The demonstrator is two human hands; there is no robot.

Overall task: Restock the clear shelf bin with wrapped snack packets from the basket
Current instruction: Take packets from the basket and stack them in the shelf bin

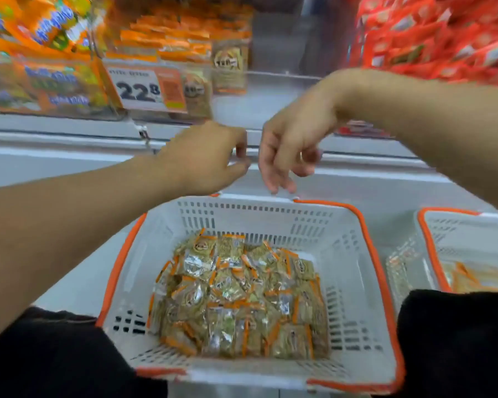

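From the head camera, I look down on my white basket [354, 254] with its orange rim, sitting on a pale ledge in front of the shelves. A heap of wrapped snack packets [239, 294], clear film with orange edges, covers its floor. My left hand [204, 159] hangs above the far rim of the basket, fingers curled in toward the thumb; I cannot tell whether anything is pinched there, since the blur hides the fingertips. My right hand [291, 147] hangs beside it, wrist bent, fingers loose and pointing down, holding nothing, its tips just above the basket's far edge. Up ahead, the clear shelf bin [256, 90] holds a few of the same packets standing at its left side, next to a price tag [144, 89] reading 228. Orange bags [41, 53] fill the shelf to the left, red packets [443, 33] the right. A second basket [466, 239] stands at the right edge.
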